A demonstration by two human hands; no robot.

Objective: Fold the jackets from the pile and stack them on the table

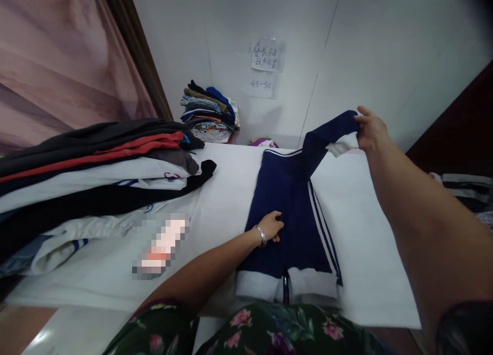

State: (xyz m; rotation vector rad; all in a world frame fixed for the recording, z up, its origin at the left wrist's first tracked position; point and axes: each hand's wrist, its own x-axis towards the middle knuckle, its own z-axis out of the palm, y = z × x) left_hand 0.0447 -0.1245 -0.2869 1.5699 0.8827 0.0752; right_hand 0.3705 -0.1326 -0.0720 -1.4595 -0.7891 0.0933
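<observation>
A navy blue jacket (292, 201) with white stripes and a pale grey-white hem lies on the white-covered table, its hem toward me. My right hand (372, 129) is raised at the upper right, pinching the end of one sleeve near its pale cuff. That sleeve (327, 134) is lifted and stretched up to the right from the body of the jacket. My left hand (271, 225), with a silver bracelet at the wrist, rests on the middle of the jacket, fingers apart and bent down onto the cloth. No fabric bunches between them.
On the left lies a long heap of clothes (96, 165). Folded clothes (210, 113) are stacked at the back against the wall, beneath two paper signs (265, 62). A pixelated object (162, 247) lies on the white table cover (365, 242) at left. Striped cloth (466, 188) sits far right.
</observation>
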